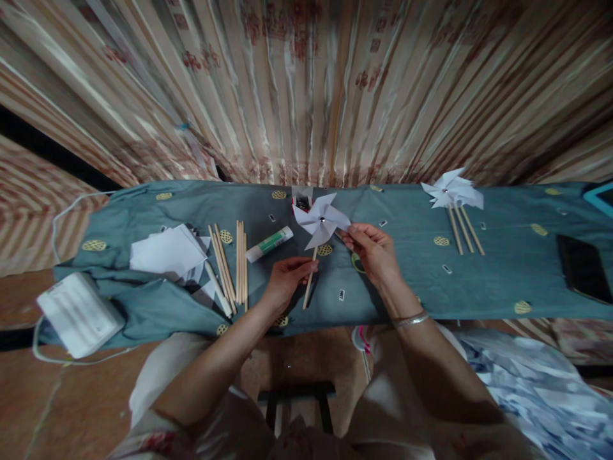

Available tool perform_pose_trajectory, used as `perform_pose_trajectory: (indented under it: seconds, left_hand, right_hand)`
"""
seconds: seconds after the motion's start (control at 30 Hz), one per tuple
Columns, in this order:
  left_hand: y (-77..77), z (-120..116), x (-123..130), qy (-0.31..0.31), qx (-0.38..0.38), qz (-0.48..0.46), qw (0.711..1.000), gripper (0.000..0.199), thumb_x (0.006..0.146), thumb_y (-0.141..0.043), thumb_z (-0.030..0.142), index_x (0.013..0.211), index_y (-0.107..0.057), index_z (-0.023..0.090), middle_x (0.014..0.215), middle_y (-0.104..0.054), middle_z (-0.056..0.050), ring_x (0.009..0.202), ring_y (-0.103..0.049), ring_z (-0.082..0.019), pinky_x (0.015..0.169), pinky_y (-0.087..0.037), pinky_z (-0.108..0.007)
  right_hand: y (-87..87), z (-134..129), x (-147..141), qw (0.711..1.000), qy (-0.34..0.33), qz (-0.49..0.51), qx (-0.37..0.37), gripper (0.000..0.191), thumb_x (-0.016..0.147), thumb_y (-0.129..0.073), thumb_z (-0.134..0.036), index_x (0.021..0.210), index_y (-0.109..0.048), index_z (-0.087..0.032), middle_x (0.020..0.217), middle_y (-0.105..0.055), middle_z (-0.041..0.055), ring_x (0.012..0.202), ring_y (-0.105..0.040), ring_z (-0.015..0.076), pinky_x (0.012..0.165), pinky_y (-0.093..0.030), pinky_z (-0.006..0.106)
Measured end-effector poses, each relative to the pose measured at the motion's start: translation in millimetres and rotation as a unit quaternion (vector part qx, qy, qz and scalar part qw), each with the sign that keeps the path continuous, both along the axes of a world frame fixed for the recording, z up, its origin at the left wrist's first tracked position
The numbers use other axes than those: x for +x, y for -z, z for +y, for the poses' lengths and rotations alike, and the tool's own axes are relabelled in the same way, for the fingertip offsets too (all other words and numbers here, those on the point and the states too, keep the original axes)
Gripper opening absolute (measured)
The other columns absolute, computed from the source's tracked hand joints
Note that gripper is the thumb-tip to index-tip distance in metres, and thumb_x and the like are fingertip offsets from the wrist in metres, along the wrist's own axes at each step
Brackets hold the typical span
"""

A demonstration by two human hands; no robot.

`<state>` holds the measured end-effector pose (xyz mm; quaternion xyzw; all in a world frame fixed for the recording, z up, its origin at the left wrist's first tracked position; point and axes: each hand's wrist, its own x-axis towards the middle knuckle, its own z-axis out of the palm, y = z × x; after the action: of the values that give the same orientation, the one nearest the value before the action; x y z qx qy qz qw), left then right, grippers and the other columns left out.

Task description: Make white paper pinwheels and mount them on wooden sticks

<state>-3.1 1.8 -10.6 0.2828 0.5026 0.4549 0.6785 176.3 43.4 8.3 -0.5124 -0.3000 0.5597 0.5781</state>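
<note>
A white paper pinwheel (322, 221) with a dark pin at its centre stands up from a thin wooden stick (309, 287) over the middle of the table. My left hand (290, 279) is closed around that stick, below the paper blades. Fingers of my right hand (371, 248) pinch the tip of the pinwheel's right blade. Just left of my left hand lies a green and white glue stick (269, 244). Behind the pinwheel, partly covered by it, is a small packet (302, 199) with dark contents.
Loose wooden sticks (242, 265) and a pile of white paper (165, 251) lie to the left, near a white box with a cable (80, 314). Finished-looking pinwheels (454, 190) rest at the right, then a black phone (583, 268). A curtain (306, 89) hangs behind the table.
</note>
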Motion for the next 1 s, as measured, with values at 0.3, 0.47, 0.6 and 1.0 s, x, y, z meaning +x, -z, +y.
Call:
perform_pose_trajectory:
  seconds: [0.3,0.47,0.6,1.0]
  left_hand:
    - [-5.3,0,1,-0.017,0.013,-0.001,1.000,0.041,0.044,-0.094,0.045,0.067,-0.078,0.014,0.063,-0.069,-0.004,0.056,-0.052,-0.009,0.052,-0.034,-0.022]
    - [-7.4,0,-1,-0.025,0.030,-0.012,0.999,0.042,0.044,-0.093,0.045,0.067,-0.077,0.014,0.063,-0.069,-0.003,0.056,-0.051,-0.008,0.052,-0.035,-0.022]
    - [-9.9,2,-3,-0.042,0.036,-0.024,0.998,0.041,0.045,-0.094,0.043,0.069,-0.077,0.014,0.063,-0.069,-0.003,0.053,-0.050,-0.006,0.052,-0.036,-0.022]
    - [-20.1,0,-9,-0.047,0.059,-0.043,0.996,0.043,0.044,-0.094,0.043,0.069,-0.076,0.013,0.063,-0.067,-0.001,0.054,-0.052,-0.006,0.054,-0.041,-0.021]
  right_hand:
    - [6.0,-7,-4,0.999,-0.032,-0.008,0.001,0.034,0.054,-0.091,-0.043,0.072,-0.074,-0.020,0.065,-0.073,-0.0007,0.059,-0.061,0.0104,0.058,-0.048,0.023]
    - [4.2,-15,-10,0.998,-0.055,-0.006,-0.012,0.041,0.051,-0.090,-0.054,0.070,-0.074,-0.021,0.067,-0.073,0.0004,0.061,-0.061,0.0109,0.060,-0.048,0.023]
    - [5.5,-24,-18,0.991,-0.122,-0.047,-0.020,0.046,0.051,-0.088,-0.060,0.071,-0.074,-0.021,0.070,-0.074,0.0022,0.063,-0.062,0.0126,0.063,-0.048,0.026]
    - [8.4,-66,-52,0.984,-0.163,-0.066,-0.003,0.045,0.048,-0.089,-0.057,0.063,-0.069,-0.020,0.059,-0.066,-0.0024,0.056,-0.054,0.0108,0.057,-0.044,0.025]
